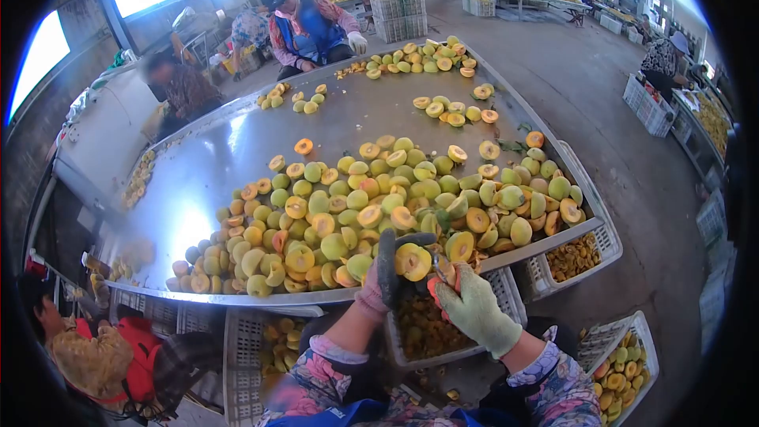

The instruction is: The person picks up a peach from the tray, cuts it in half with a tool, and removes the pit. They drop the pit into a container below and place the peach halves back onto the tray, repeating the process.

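My left hand (385,269), in a dark grey glove, grips a peach half (413,262) with its orange cut face turned up. My right hand (479,308), in a pale yellow-green glove, is closed around a small metal tool with a red-orange handle (436,291). The tool's tip is close to the peach half; I cannot make out its exact shape. Both hands are at the near edge of a metal table (261,142). Just beyond them lies a large heap of halved yellow-green peaches (348,213).
Below my hands stands a crate (510,296) of brown-orange scraps. Another scrap crate (609,245) is under the right edge, and a crate of peach halves (644,348) is at lower right. Co-workers sit at the far side (308,28) and at lower left (118,348).
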The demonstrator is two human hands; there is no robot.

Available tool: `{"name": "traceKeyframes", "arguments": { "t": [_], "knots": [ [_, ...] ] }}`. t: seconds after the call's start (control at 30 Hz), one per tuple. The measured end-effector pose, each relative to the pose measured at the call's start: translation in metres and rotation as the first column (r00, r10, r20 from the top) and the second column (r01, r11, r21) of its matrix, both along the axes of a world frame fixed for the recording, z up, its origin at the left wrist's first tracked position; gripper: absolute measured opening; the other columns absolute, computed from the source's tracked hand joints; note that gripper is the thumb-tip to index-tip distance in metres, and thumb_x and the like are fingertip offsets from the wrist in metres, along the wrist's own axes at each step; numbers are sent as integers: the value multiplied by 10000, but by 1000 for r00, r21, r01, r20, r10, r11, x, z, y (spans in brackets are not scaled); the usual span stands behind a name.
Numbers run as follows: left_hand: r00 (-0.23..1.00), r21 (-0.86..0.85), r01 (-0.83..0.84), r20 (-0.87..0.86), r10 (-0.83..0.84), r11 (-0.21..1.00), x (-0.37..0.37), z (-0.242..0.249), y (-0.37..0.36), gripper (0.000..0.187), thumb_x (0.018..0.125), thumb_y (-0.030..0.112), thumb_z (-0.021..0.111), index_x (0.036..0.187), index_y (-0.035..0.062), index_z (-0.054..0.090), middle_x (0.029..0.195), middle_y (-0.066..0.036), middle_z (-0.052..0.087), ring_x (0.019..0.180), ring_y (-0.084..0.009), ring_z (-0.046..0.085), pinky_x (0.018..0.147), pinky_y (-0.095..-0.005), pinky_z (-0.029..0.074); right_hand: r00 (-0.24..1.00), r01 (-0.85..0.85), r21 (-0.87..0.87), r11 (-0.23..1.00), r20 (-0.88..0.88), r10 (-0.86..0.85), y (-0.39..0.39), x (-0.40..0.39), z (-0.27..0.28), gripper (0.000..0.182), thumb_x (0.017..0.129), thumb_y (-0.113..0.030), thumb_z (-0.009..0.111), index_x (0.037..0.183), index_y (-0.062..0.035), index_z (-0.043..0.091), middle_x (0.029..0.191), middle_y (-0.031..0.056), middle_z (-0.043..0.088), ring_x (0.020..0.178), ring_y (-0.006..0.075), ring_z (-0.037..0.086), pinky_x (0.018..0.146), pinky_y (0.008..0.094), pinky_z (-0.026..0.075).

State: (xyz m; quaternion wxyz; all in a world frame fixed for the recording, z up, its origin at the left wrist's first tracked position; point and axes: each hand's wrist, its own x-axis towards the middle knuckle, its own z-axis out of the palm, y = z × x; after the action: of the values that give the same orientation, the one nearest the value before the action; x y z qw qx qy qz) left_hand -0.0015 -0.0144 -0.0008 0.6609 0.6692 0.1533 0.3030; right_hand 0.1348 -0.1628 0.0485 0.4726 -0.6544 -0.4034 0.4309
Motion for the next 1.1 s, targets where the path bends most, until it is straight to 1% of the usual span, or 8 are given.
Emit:
{"name": "traceKeyframes", "arguments": {
  "t": [0.1,0.2,0.43,0.5,0.83,0.9,1.0,1.1],
  "knots": [
    [983,374,-183,102,155,909,6,15,-8,490,1009,387,544,1254,-37,565,1086,-157,693,973,-216,675,873,-345,540,951,20,211,977,299,-84,0,-6,3,300,928,-281,653,926,-6,533,766,192,643,725,388,665,625,435,514],
    [996,112,-85,1,85,990,9,13,-7,445,982,378,578,1146,-32,640,1006,-136,713,928,-211,688,845,-340,539,900,-45,144,989,435,-22,1,-12,1,327,926,-311,655,888,-23,506,780,229,629,783,452,641,639,490,509],
    [985,223,-175,46,169,959,8,-3,-12,417,953,359,623,1128,-19,628,988,-122,713,877,-235,692,824,-354,534,868,-53,97,994,497,-2,1,-20,6,301,947,-297,618,951,-13,517,799,236,639,766,451,646,641,515,516],
    [861,865,-408,257,439,293,7,-19,-11,418,937,294,649,1213,-12,572,992,-114,710,848,-254,691,802,-361,531,848,-65,43,997,529,32,0,-23,5,319,932,-247,628,1036,25,499,829,256,645,815,461,638,678,504,510],
    [904,788,-382,211,371,483,8,-21,-15,552,890,206,687,1319,-59,462,1028,-83,712,896,-215,670,855,-340,481,942,-90,57,994,330,67,0,-26,-8,311,942,-224,619,1041,33,474,751,199,652,623,333,671,562,427,519],
    [951,477,-310,155,269,823,10,-17,-16,395,949,277,648,1175,-36,562,951,-105,720,859,-232,688,826,-355,529,977,-122,44,991,182,112,1,-25,-14,272,962,-225,594,1021,12,474,707,116,631,513,188,611,470,341,487],
    [991,341,-135,63,121,930,4,-9,-11,450,914,314,684,1179,-34,581,990,-122,713,848,-256,689,802,-360,546,936,-194,-224,955,-334,112,3,-18,7,314,939,-228,614,1054,17,456,720,155,646,531,245,643,461,363,494],
    [986,109,-70,159,52,992,8,-8,-11,395,918,346,687,1029,-29,630,984,-129,718,869,-230,687,820,-361,548,934,-193,-225,955,-340,109,3,-18,14,295,945,-228,606,1037,9,455,689,79,609,504,141,592,414,303,454]
  ]
}}
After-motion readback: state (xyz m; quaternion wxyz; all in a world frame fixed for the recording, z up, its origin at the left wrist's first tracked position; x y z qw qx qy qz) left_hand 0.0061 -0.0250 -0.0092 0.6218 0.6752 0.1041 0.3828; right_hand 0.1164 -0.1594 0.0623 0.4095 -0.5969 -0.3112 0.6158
